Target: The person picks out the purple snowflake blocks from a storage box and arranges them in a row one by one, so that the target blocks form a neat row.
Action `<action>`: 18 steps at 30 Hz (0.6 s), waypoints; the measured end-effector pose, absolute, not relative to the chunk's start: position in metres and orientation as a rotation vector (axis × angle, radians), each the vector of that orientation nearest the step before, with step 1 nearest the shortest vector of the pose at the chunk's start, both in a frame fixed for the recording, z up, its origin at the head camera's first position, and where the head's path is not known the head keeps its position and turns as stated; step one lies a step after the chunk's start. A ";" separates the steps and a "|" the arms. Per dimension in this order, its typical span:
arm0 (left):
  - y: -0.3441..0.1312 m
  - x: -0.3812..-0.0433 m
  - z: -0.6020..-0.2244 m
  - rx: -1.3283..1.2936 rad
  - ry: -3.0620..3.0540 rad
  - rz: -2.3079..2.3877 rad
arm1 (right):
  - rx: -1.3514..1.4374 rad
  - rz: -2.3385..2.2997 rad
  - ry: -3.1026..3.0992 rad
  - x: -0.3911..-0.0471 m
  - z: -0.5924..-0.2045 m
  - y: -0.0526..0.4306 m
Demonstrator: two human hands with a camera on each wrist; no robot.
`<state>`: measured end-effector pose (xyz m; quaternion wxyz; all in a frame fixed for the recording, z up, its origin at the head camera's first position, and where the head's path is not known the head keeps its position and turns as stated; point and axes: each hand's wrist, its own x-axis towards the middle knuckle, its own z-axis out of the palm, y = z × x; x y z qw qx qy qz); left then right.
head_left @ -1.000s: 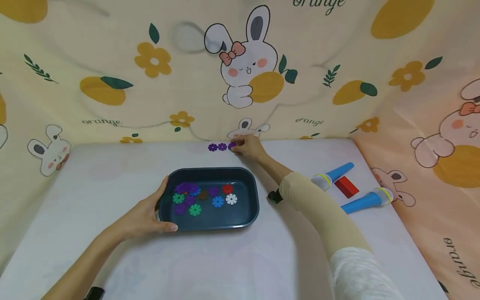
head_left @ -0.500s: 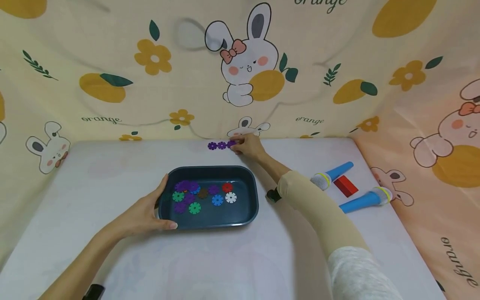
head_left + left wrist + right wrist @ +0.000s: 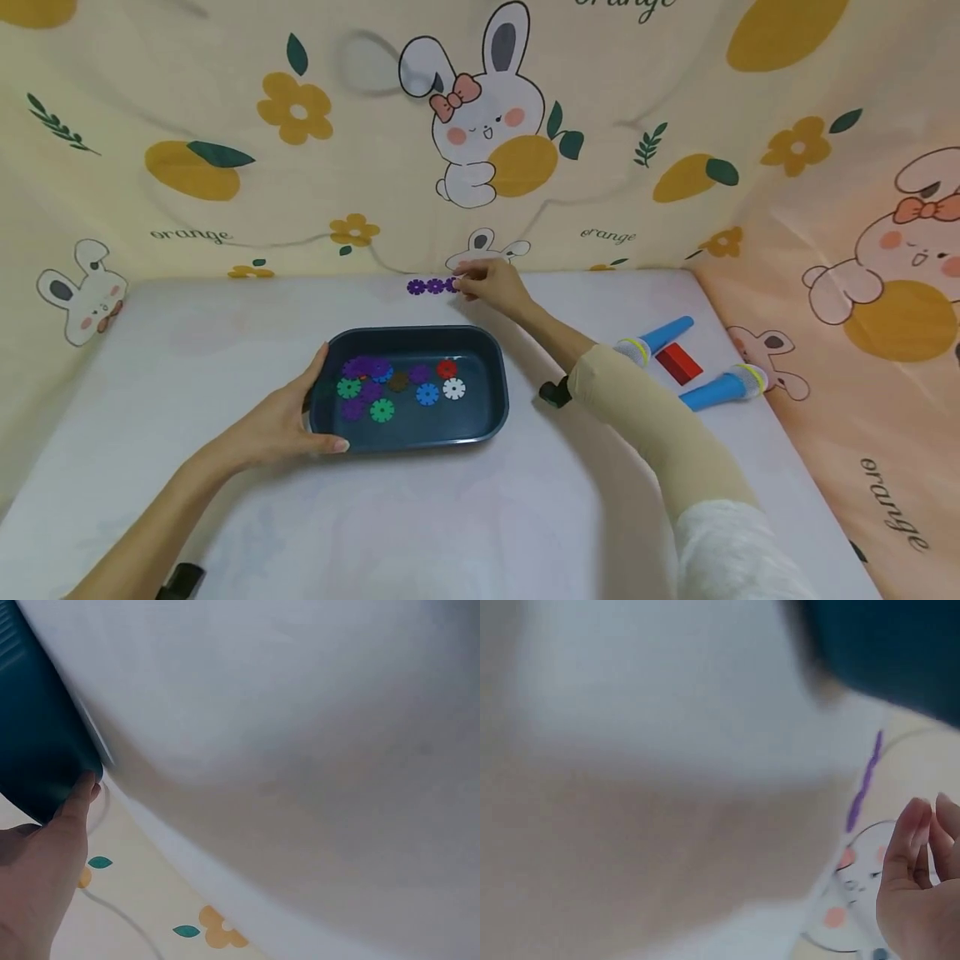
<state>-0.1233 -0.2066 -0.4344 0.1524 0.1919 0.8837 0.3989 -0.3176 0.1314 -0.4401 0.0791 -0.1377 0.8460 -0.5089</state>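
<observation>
A dark teal tray is on the table, holding several notched plastic snowflake discs: purple, green, blue, white, red and brown. My left hand grips its left end, thumb along the front side; the left wrist view shows a finger against the tray wall. Behind the tray, a row of purple snowflake discs lies near the table's back edge. My right hand is at the row's right end, partly covering it. In the right wrist view its loosely bent fingers appear apart from the row.
On the right lie two toy microphones with blue handles, one farther back and one nearer. A red block sits between them. A printed cloth rises behind the table and along its right side.
My right hand's fingers have eased slightly off the right end of the purple row. The left hand still holds the tray. The head view has shifted a little.
</observation>
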 end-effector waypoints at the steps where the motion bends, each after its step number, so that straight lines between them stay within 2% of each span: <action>1: -0.207 -0.123 -0.434 0.552 2.541 1.143 | -0.428 -1.532 2.524 -0.314 -0.436 0.132; 9: -0.207 -0.124 -0.437 0.538 2.555 1.131 | -0.607 -1.484 2.521 -0.278 -0.407 0.128; 18: -0.205 -0.123 -0.433 0.516 2.578 1.086 | -0.702 -1.496 2.450 -0.245 -0.395 0.120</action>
